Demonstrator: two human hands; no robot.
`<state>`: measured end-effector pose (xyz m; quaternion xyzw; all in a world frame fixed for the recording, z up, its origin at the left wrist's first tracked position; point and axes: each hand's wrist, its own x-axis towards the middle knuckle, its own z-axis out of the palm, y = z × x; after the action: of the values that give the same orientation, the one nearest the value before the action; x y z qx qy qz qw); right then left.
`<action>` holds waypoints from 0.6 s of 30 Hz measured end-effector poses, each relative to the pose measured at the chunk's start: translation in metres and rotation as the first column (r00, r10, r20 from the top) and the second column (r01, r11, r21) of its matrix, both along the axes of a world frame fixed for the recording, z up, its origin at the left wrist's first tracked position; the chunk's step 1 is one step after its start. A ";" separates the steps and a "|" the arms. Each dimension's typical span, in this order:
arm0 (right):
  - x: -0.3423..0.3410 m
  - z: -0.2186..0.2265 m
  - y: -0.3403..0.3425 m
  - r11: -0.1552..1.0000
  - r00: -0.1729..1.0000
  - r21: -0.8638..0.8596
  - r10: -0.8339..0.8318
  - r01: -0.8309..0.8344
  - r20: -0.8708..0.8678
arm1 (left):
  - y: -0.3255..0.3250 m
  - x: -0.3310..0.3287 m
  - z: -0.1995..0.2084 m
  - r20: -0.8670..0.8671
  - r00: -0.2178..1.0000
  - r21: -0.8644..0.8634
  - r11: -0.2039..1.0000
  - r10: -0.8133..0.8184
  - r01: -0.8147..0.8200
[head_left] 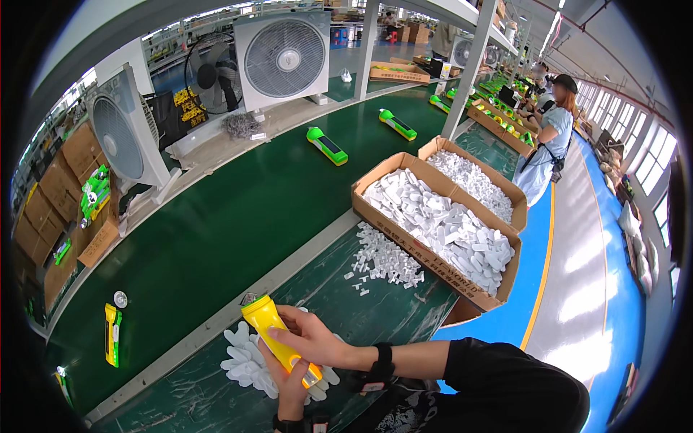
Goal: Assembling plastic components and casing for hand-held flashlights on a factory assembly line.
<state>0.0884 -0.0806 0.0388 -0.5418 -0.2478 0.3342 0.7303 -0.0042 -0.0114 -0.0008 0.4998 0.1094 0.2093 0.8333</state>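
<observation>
A yellow flashlight (pixel 263 315) is held at a slant over the near part of the green worktable, its wide end pointing up and away. My right hand (pixel 317 338) wraps it from the right, the thumb lying along its upper side. Lower down, my left hand (pixel 290 382) grips it near its narrow end, where an orange-and-silver part shows. Beneath and around my hands lies a heap of white oval plastic pieces (pixel 242 361), partly hidden by the flashlight and fingers. Farther off on the table is a pile of small white plastic parts (pixel 386 260).
To the right, a cardboard box (pixel 426 256) holds white plastic pieces. Left of the worktable runs a green conveyor belt (pixel 216 224), carrying a green flashlight (pixel 327 146), another green flashlight (pixel 398 124) and a yellow-green one (pixel 112 334). Fans stand beyond it. A co-worker (pixel 548 130) stands far right.
</observation>
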 end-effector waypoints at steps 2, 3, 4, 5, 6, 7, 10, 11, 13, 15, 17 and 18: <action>-0.002 0.005 -0.001 1.000 1.000 -0.024 -0.014 0.014 0.001 | 0.002 -0.001 -0.011 -0.001 1.000 0.027 1.000 0.010 -0.010; -0.003 0.005 -0.001 1.000 1.000 -0.019 -0.015 0.015 0.002 | 0.003 -0.001 -0.011 -0.005 1.000 0.051 0.998 0.022 -0.022; -0.003 0.005 -0.002 0.999 1.000 -0.040 -0.028 0.028 -0.001 | 0.003 -0.001 -0.010 -0.005 1.000 0.057 0.998 0.022 -0.022; -0.003 0.005 -0.003 0.997 0.999 -0.059 -0.041 0.041 -0.004 | 0.001 -0.001 -0.007 -0.017 1.000 0.024 1.000 -0.003 0.004; -0.004 0.005 -0.004 0.998 0.999 -0.054 -0.038 0.038 -0.006 | 0.000 -0.001 -0.002 -0.029 0.999 -0.011 1.000 -0.027 0.026; -0.003 0.006 -0.005 0.999 0.999 -0.040 -0.028 0.027 -0.021 | 0.000 -0.002 0.001 -0.031 0.999 -0.004 1.000 -0.023 0.023; -0.002 0.009 -0.007 1.000 0.999 0.006 -0.003 0.003 -0.038 | 0.004 -0.004 0.010 -0.037 0.994 -0.013 0.995 -0.099 0.098; -0.001 0.010 -0.007 1.000 0.999 0.029 0.004 -0.003 -0.041 | 0.005 -0.004 0.013 -0.028 0.993 -0.041 0.993 -0.114 0.113; 0.000 0.008 -0.007 0.997 0.993 0.037 -0.059 0.063 -0.103 | 0.006 -0.008 0.028 -0.021 0.997 -0.091 0.993 -0.080 0.077; 0.006 0.002 -0.013 0.972 0.969 0.072 -0.212 0.223 -0.129 | 0.019 -0.005 0.022 0.042 0.990 -0.155 0.978 -0.131 0.136; 0.020 0.003 -0.029 0.917 0.923 0.101 -0.382 0.385 -0.050 | 0.029 0.006 0.018 0.011 0.996 -0.115 0.989 -0.088 0.088; 0.025 0.000 -0.038 0.883 0.898 0.178 -0.439 0.435 -0.016 | 0.033 0.018 0.019 -0.024 0.996 -0.074 0.994 -0.088 0.086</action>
<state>0.1136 -0.1188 0.0386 -0.5208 -0.1571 0.1310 0.8288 0.0135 0.0217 0.0182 0.4764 0.1063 0.1619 0.8576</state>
